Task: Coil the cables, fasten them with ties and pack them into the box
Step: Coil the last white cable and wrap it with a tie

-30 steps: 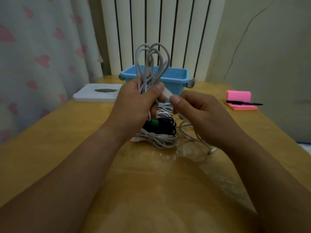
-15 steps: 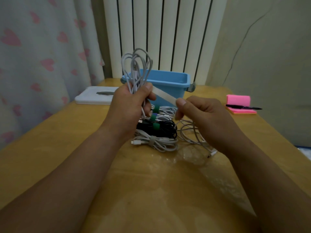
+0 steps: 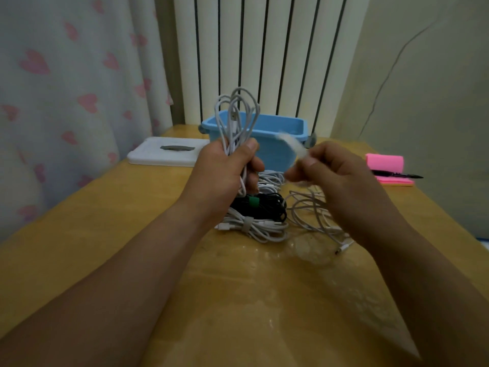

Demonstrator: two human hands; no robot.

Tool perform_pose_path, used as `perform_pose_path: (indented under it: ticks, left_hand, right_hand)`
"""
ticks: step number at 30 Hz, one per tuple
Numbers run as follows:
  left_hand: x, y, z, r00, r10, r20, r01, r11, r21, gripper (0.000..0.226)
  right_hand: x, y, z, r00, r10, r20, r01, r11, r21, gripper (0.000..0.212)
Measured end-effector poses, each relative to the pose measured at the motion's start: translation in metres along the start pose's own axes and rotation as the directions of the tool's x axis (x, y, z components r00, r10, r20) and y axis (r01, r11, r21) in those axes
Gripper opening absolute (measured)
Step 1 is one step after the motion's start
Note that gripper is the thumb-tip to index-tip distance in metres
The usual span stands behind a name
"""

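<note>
The left hand (image 3: 225, 170) grips a coiled white cable (image 3: 235, 117) upright, fingers and thumb curled round its middle, the loops standing up in front of the blue box (image 3: 280, 152). To its right, the right hand (image 3: 336, 176) pinches what seems to be a pale tie strip (image 3: 292, 144) (too blurred to be sure) between thumb and curled fingers. The strip's far end rises toward the box rim. On the wooden table (image 3: 105, 234) below the hands lie a black bundle (image 3: 267, 207) with a green tie, a white bundle (image 3: 256, 227) nearer with a grey tie, and a loose white cable (image 3: 309, 213) to their right. A white lid (image 3: 148, 157) lies far left, and a pink notepad (image 3: 385, 162) with a pen (image 3: 397, 175) far right.
</note>
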State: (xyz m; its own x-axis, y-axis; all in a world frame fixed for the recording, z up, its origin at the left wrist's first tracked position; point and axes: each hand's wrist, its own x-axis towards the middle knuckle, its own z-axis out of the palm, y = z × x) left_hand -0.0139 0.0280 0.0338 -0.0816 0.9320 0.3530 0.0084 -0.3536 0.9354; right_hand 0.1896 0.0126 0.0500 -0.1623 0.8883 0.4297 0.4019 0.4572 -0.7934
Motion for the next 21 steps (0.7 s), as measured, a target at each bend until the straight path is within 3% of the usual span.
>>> perform_pose_path:
  ticks: [3,6,8,10,14,17,21]
  left_hand:
    - [-0.002,0.003,0.003,0.999,-0.05,0.02,0.049,0.996,0.07,0.017]
    - [-0.005,0.001,0.009,0.996,-0.008,0.086,-0.018,0.955,0.298,0.016]
    - [-0.007,0.001,0.013,0.974,0.081,0.213,-0.191,0.801,0.568,0.018]
    - [-0.008,0.0,0.016,0.952,0.129,0.278,-0.291,0.67,0.683,0.016]
    - [-0.007,-0.003,0.019,0.977,0.079,0.199,-0.186,0.773,0.607,0.013]
    - [-0.012,0.002,0.02,0.96,0.047,0.277,-0.193,0.825,0.531,0.014]
    - [-0.015,0.016,0.018,0.921,-0.082,0.381,-0.099,0.896,0.433,0.008]
  right_hand:
    - [0.001,-0.005,-0.001,0.986,-0.041,-0.16,0.058,0.993,0.103,0.019]
    - [-0.007,-0.02,0.011,0.989,-0.127,-0.082,0.142,0.966,0.217,0.018]
    - [-0.012,-0.029,0.026,0.983,-0.184,0.017,0.177,0.964,0.199,0.015]
    - [-0.011,-0.024,0.038,0.987,-0.161,0.027,0.156,0.979,0.128,0.012]
    - [-0.006,-0.003,0.044,0.987,-0.068,-0.146,0.073,0.997,0.03,0.019]
    - [-0.005,0.004,0.045,0.97,-0.078,-0.231,0.082,0.997,0.008,0.023]
    - [-0.006,0.003,0.047,0.959,-0.074,-0.273,0.094,0.994,0.061,0.023]
